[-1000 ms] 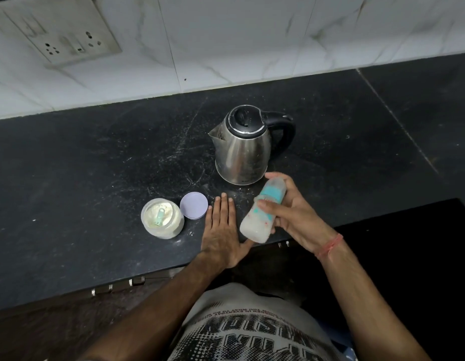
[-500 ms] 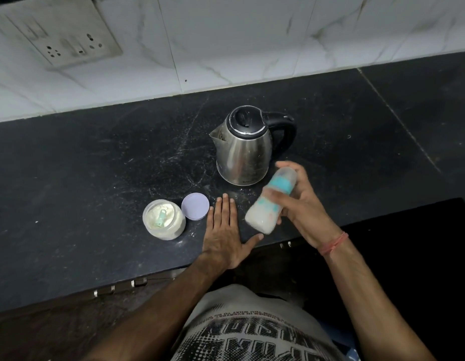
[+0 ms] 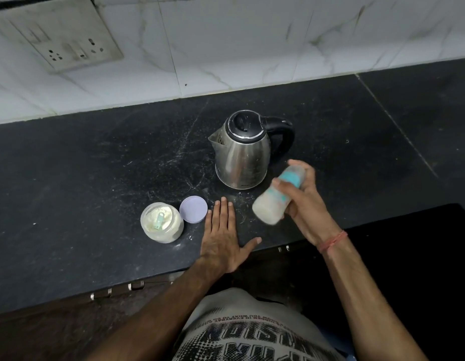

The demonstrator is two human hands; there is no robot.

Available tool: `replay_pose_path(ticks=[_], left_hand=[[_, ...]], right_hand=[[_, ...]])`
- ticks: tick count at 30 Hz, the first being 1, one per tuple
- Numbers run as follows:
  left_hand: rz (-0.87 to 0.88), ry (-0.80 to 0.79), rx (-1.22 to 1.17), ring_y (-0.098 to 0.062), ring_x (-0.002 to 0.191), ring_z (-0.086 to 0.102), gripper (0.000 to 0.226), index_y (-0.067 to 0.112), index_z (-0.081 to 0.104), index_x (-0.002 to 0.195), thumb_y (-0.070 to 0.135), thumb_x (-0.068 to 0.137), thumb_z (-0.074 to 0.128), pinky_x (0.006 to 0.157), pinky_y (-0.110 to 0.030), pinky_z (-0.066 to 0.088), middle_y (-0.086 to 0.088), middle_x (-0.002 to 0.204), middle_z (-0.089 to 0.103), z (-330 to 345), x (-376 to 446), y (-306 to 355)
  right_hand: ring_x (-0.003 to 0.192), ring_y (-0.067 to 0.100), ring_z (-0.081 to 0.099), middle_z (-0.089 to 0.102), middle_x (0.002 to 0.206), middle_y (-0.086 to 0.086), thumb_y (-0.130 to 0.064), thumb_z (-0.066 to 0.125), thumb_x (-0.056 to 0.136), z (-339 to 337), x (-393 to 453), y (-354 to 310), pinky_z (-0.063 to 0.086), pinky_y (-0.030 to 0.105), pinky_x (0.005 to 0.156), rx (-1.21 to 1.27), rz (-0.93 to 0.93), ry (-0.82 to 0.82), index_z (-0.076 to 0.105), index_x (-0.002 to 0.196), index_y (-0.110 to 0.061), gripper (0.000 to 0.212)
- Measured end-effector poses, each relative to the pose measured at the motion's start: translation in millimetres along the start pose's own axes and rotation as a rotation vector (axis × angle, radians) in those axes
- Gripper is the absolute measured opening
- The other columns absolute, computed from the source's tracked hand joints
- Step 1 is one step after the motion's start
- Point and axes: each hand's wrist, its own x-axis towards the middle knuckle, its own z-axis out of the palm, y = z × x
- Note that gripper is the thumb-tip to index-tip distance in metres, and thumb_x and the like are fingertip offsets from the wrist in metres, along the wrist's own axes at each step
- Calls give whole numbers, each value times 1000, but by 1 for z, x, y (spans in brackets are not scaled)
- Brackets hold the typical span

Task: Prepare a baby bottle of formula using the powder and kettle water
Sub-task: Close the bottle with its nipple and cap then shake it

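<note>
Since the earlier frames the baby bottle (image 3: 277, 196) has swung upward and away from the body in the right hand (image 3: 303, 201), its capped end now raised closer to the kettle (image 3: 243, 152), and it shows motion blur. The left hand (image 3: 223, 235) has stayed put, flat on the tabletop (image 3: 83, 178).

The right fingers (image 3: 278, 184) are curled round the bottle's middle, over its teal band, gripping it clear of the tabletop. The bottle is tilted, its capped end pointing up and away toward the kettle's base, its milky white lower end pointing down toward the left hand. The bottle touches nothing but the gripping hand.

The left fingers (image 3: 222, 212) lie straight and together, palm down, pressing on the tabletop and holding nothing; the thumb is spread out to the right near the tabletop's front edge.

Just left of the left fingertips lies a round lilac lid (image 3: 193, 209), flat on the tabletop. Just beyond it, further left, stands the open powder jar (image 3: 162, 222), with pale powder and a small green scoop (image 3: 159, 222) inside. The steel kettle stands beyond both sets of fingers, lid closed, its black handle turned to the right and its spout to the left.

A red thread band (image 3: 331, 241) circles the right wrist.
</note>
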Motion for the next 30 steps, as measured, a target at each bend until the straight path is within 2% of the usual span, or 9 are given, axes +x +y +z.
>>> replay_pose_path(ticks=[3,6,9,12,16,18,22,25,30], left_hand=[[27,-23,20,-37,171,-28,130,1,-24,173,96,88,-2,140,-55,-9,-22,180,-35,0,-3,0],[4,-13,-6,-36,171,-29,129,1,-24,173,98,91,1,140,-55,-10,-22,180,-37,-2,0,-1],[34,-36,14,-38,170,-29,130,1,-24,173,93,83,-6,139,-56,-10,-23,179,-38,-1,-2,0],[7,-21,-5,-36,171,-28,134,1,-24,173,98,81,-12,140,-55,-9,-22,180,-36,-3,-2,-1],[41,-38,5,-37,170,-29,134,1,-24,173,95,78,-19,140,-55,-8,-22,180,-37,-3,-4,0],[17,-15,-12,-36,171,-26,135,1,-22,174,98,79,-26,140,-55,-8,-22,181,-34,-4,-1,0],[37,-31,-17,-36,171,-27,150,1,-21,174,96,61,-41,140,-55,-8,-22,181,-33,-5,-4,1],[7,-7,-21,-36,172,-24,147,0,-20,174,97,66,-39,140,-55,-8,-23,182,-31,-6,-2,0],[25,-30,-7,-36,171,-28,136,1,-24,173,98,78,-26,140,-55,-10,-22,180,-35,-5,-3,0]], right_hand=[[92,19,71,59,121,4,-14,86,92,2,-2,4,54,33,55,-186,-4,-164,52,145,-41,69],[91,16,70,57,122,4,-14,81,95,0,1,4,56,35,62,-34,6,-28,48,146,-41,66],[92,19,71,61,123,8,-14,86,92,-3,0,8,54,34,58,-220,47,-224,52,145,-43,70],[91,20,69,57,123,11,-12,80,96,-3,-1,11,52,33,55,-70,44,-60,50,145,-42,65],[92,22,70,62,122,11,-14,86,92,-7,-4,12,53,33,56,-206,114,-260,54,143,-43,68],[91,23,68,59,125,16,-17,87,88,-9,-2,14,51,33,54,-91,92,-138,55,141,-44,68],[102,29,69,58,131,21,-17,87,88,-11,-1,14,59,48,73,-153,142,-246,58,140,-44,66],[91,23,67,59,122,19,-18,87,85,-13,1,15,48,32,53,-26,113,-114,57,140,-41,67],[91,22,70,62,124,21,-15,85,93,-10,1,17,49,29,51,-132,114,-208,55,143,-40,64]])
